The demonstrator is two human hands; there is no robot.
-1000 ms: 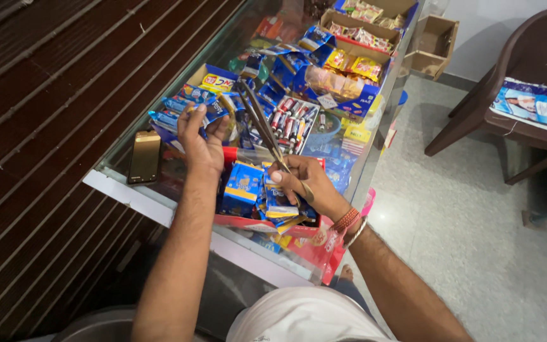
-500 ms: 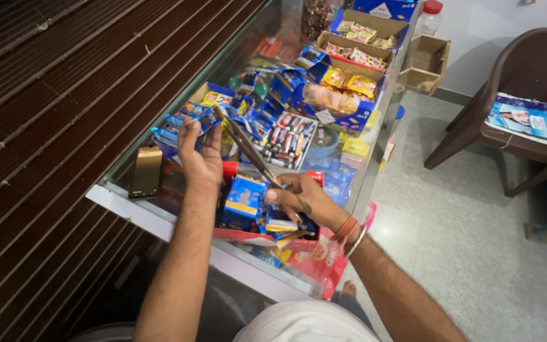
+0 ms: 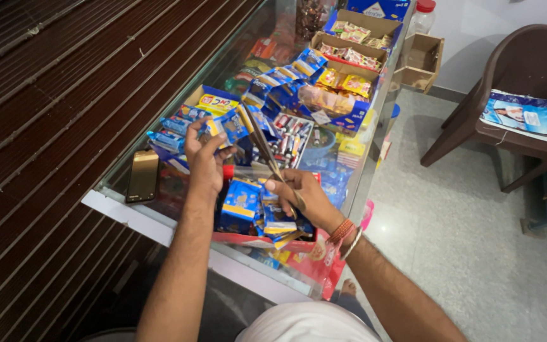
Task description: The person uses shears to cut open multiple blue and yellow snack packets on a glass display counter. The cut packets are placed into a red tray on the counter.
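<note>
Blue snack packets (image 3: 226,125) fill the left hand (image 3: 202,155), which is raised near the middle of the frame, fingers curled around a strip of them, so its grip is clenched on the packets. Just right of it, the right hand (image 3: 302,199) grasps a pair of scissors (image 3: 267,152) by the handles; the long blades point up and to the left, and their tips reach the strip beside the left hand's fingers. Whether the blades are parted or together cannot be told.

Below both hands sits a red tray (image 3: 267,240) holding more blue packets, on the glass counter (image 3: 128,212) that runs diagonally from lower centre to the top of the frame. A dark phone (image 3: 142,175) lies flat on the counter's left edge, well apart from the hands. Further up the counter stand cardboard boxes of yellow and red sweets (image 3: 349,54).

At the right of the frame, a brown plastic chair (image 3: 520,69) stands on the grey floor with a blue-covered magazine (image 3: 520,114) lying on its seat.
</note>
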